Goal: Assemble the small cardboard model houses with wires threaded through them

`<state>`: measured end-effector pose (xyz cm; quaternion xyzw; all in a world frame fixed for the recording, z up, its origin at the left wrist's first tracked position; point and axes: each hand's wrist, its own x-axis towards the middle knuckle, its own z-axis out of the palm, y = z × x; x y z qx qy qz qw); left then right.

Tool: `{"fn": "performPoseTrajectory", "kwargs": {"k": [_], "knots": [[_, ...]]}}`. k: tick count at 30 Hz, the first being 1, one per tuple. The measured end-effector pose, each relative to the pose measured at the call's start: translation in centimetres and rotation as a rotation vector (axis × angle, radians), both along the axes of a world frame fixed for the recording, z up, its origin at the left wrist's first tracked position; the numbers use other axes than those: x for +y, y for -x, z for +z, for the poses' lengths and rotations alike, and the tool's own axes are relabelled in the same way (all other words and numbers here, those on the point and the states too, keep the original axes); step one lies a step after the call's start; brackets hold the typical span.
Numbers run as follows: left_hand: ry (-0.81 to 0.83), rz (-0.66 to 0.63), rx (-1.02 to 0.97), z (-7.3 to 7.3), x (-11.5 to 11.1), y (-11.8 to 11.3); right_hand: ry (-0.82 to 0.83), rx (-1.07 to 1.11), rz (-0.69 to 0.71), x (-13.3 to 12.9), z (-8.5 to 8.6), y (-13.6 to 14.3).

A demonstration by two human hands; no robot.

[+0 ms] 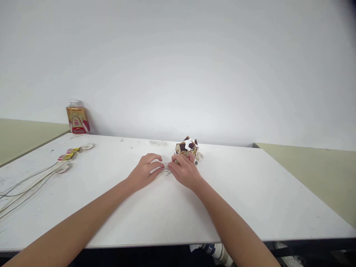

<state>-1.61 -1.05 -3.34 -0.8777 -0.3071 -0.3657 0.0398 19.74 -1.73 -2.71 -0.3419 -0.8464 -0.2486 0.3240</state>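
Observation:
Near the middle of the white table, my left hand [146, 170] pinches the end of a thin wire between thumb and forefinger, its other fingers curled loosely. Close beside it, my right hand [185, 171] closes its fingertips on the same few dark thin wires [167, 171], whose loose ends stick out between the two hands. Just behind my right hand lies a crumpled brown-and-cream patterned wrapper bundle [182, 148] with a white star-like piece [189, 144] on top. My right fingers partly cover its lower part, so I cannot tell whether the wires join it.
Several long thin stems [36, 184] with yellow and red wrapper pieces [69, 153] lie at the left. A gold-and-red labelled bottle [78, 120] stands against the wall at the back left. Beige surfaces [314, 174] flank the white table [236, 207].

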Motion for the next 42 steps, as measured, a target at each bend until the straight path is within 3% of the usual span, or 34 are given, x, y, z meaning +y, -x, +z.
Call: {"fn": "performPoseTrajectory", "kwargs": {"k": [24,33,42], "knots": [[0.016,0.007,-0.010,0.41,-0.70,-0.27,-0.017,0.072,0.073,-0.15,-0.29,0.08],[0.046,-0.014,0.005,0.43,-0.86,-0.25,-0.034,0.045,0.040,-0.08,-0.37,0.17],[0.041,0.044,-0.010,0.36,-0.74,-0.32,-0.040,0.022,0.022,0.08,-0.62,0.24]]}}
